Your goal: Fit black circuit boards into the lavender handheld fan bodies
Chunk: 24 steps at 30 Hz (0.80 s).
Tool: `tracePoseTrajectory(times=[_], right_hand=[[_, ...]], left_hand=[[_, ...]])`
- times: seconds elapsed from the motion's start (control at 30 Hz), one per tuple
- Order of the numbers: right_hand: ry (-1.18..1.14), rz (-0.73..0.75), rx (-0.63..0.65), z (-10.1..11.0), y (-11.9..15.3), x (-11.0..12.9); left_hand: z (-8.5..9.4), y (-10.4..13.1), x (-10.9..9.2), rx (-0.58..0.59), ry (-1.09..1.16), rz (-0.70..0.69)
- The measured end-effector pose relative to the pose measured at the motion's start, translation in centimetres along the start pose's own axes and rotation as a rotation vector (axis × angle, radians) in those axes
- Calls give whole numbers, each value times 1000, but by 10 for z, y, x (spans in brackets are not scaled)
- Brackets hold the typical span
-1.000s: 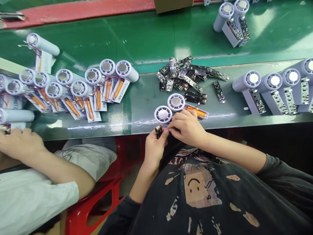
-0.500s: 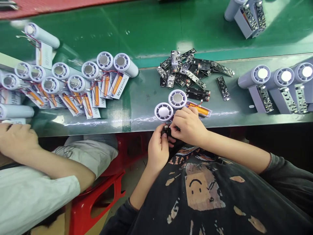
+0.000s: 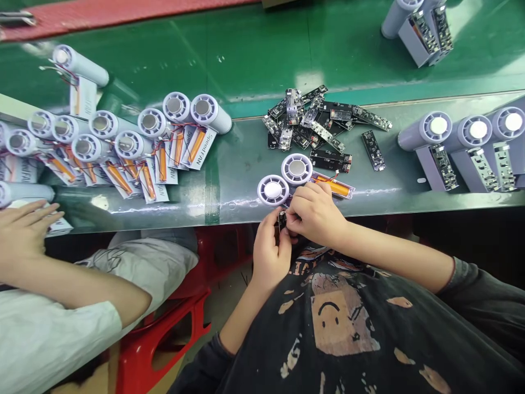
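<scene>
Evidently close work was under way at the near edge of the green, glossy tabletop (image 3: pixel 241 158). The left hand (image 3: pixel 270 257) grasped a small, black, narrow circuit board (image 3: pixel 282 220) between thumb and fingers, tipped up just off that edge, probably so that its end faced the other hand. The right hand (image 3: pixel 318 213) was curled inward with its fingertips drawn together against the board; whether they pinched a wire could not be told, since the fingers hid it.

Just beyond the hands, a pale lilac round fan with a white centre (image 3: pixel 273 190) and a pale lilac round fan with a grey centre (image 3: pixel 297 168) sat side by side, seemingly kept near so that short leads would reach. A shallow pale case with an orange cell (image 3: pixel 336 187) lay beside the right hand, within easy reach.

Behind it, a loose heap of black circuit boards (image 3: pixel 307 120) lay jumbled, as if order mattered little there. By contrast, lilac fans with boards mounted on their handles (image 3: pixel 437 127) stood in a row to the right, apparently grouped apart from the lilac fans with exposed orange cells (image 3: pixel 207 109) on the left.
</scene>
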State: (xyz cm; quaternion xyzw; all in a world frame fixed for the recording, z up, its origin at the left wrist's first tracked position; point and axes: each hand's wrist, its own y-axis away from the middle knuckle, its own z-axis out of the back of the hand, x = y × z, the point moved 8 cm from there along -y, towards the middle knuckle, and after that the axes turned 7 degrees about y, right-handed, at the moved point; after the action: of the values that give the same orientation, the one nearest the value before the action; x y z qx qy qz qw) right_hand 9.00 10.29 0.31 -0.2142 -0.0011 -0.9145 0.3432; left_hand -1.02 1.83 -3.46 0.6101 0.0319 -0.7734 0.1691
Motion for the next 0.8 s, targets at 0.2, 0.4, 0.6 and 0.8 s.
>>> tracePoseTrajectory(times=[0.2,0.4,0.6,0.8], right_hand=[[-30,27,20,-4,-1,0],[-38,54,-22,3,5,3],[-12,87,-191,41,18,-14],[136,14,74,40,12,-32]], left_hand=[[-8,4,10,4,202,112],[-3,0,7,-36,144,4],[5,0,11,-54,200,-60],[6,-1,1,-6,-64,-216]])
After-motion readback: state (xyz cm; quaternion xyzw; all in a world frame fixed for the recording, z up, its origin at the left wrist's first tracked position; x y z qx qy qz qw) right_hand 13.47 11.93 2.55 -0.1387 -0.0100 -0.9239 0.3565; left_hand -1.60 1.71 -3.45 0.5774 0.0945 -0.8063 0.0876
